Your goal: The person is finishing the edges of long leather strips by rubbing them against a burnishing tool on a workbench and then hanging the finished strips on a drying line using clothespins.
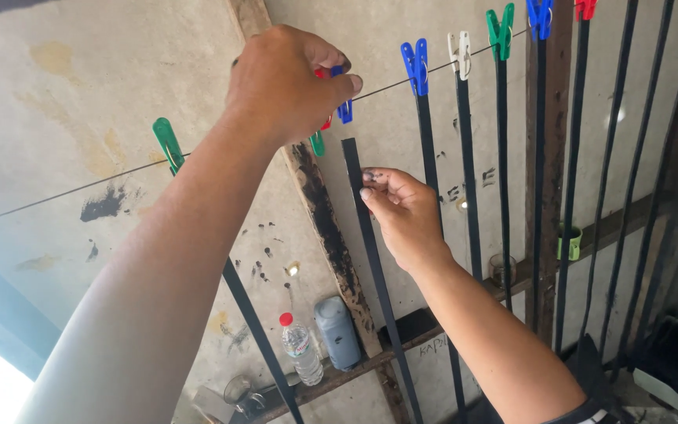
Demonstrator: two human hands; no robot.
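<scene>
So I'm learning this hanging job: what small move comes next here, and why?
Probably lift the black strip so its top meets the wire, then clip it. The right hand pinches the strip just below the line, and the left hand holds pegs right above it.

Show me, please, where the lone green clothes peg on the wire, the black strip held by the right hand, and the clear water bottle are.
green clothes peg (168, 144), head view, on its body under the wire.
black strip (367, 235), head view, on its upper length below the fingers.
water bottle (301, 351), head view, on its clear body.
</scene>
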